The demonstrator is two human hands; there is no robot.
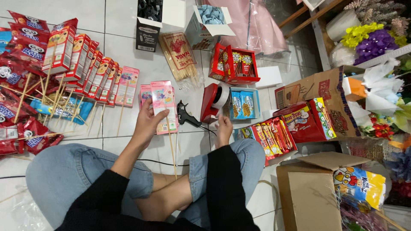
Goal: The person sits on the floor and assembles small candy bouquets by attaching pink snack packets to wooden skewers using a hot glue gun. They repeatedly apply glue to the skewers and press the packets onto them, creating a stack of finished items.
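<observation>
- Pink snack box (164, 107) on a thin wooden skewer (172, 149) lies on the white tiled floor (124, 47), near the middle, in front of the person's crossed legs.
- Left hand (147, 122) holds this box at its lower left edge, grip closed on it, thumb on the front face.
- Right hand (223, 130) is just beside the red tape dispenser (214, 102), fingers curled; whether its grip pinches anything I cannot tell.
- A black glue gun (186, 114) lies between the two hands, its cord trailing toward the knees.
- Along the floor's left side lies a row of red and pink boxes on skewers (92, 72), with red snack packets (19, 51) at the left edge.
- Toward the top edge lie a packet of wooden skewers (179, 55) and open cartons (150, 23).
- On the right stand cardboard boxes (314, 192) with more snacks, and artificial flowers (370, 38) fill the top right corner.
- The floor is glossy tile with grey grout lines.
</observation>
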